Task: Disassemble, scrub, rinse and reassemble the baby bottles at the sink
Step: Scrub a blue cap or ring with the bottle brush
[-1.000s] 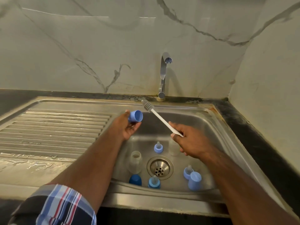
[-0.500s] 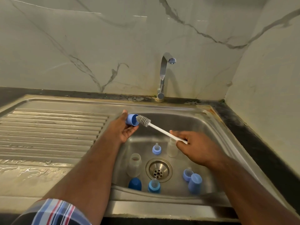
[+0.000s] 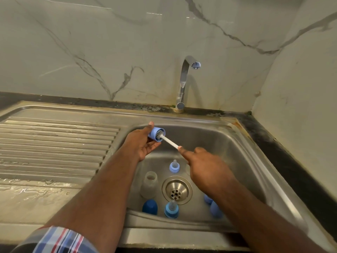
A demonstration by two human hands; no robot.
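Steel sink (image 3: pixel 242 143), left hand (image 3: pixel 140 145) gripping blue cap (image 3: pixel 156 134), right hand (image 3: pixel 206 165) pinching brush (image 3: pixel 168 140) inside it

Around the drain (image 3: pixel 176 192), bottle parts (image 3: pixel 174 166) crowd every side; my reach stays free only above them and over the drainboard (image 3: pixel 54 143) beyond.

Brushed steel sink (image 3: pixel 242 143), glossy marble wall (image 3: pixel 127 52), shiny chrome tap (image 3: pixel 183 79), matt plastic cap (image 3: pixel 155 133)
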